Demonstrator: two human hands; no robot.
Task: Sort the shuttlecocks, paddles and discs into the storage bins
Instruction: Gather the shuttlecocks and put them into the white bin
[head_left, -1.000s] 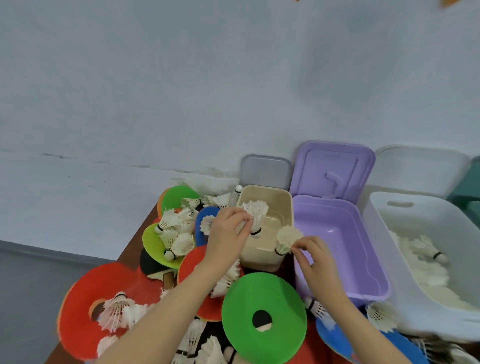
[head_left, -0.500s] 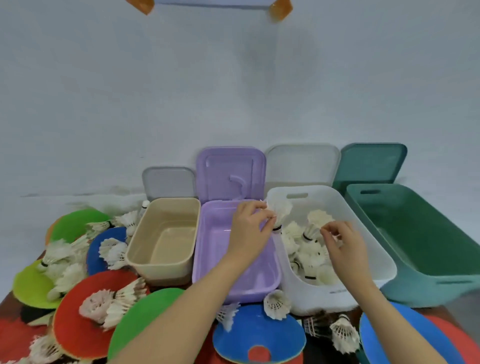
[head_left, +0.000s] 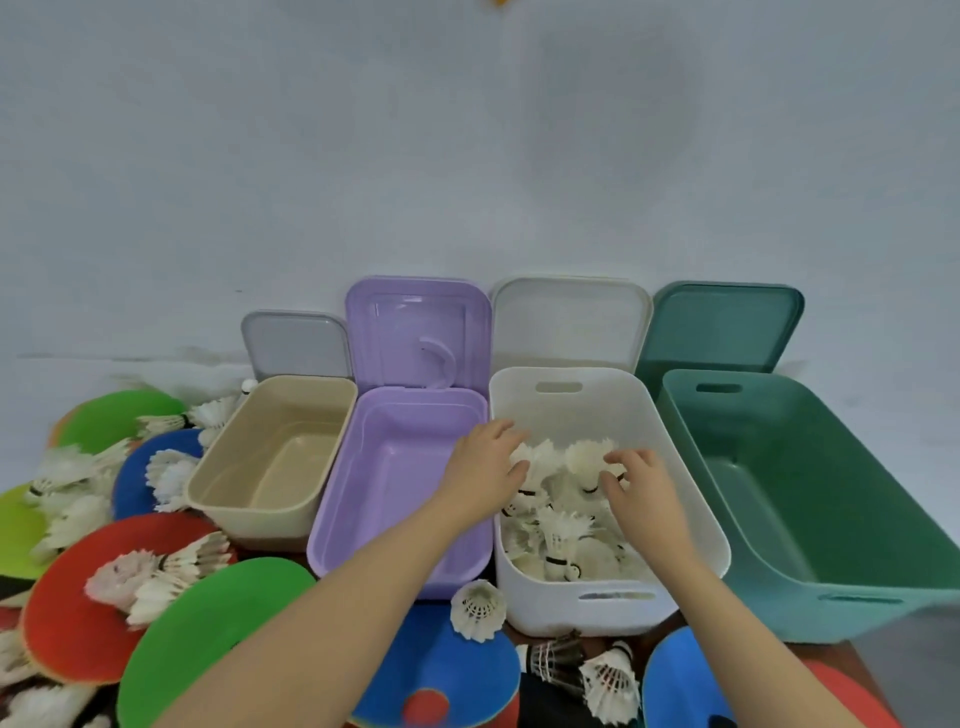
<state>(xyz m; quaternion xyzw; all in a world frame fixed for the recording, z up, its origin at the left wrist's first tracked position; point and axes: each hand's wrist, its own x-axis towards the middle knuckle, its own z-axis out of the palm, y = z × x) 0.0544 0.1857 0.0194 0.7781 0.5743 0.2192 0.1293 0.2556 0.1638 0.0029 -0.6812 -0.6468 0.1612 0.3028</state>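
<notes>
Both of my hands hover over the white bin, which holds several white shuttlecocks. My left hand is at the bin's left rim with fingers spread, and a shuttlecock lies just off its fingertips. My right hand is inside the bin with loosely bent fingers next to another shuttlecock. Neither hand grips anything. More shuttlecocks lie on red, green and blue discs in front and to the left.
A beige bin, a purple bin and a green bin stand beside the white one, lids propped against the wall behind. A loose shuttlecock sits before the purple bin, and others lie near a blue disc.
My hands carried two shuttlecocks from the beige bin area rightward to the white bin. Their fingers have spread and the shuttlecocks now sit free in the bin.
</notes>
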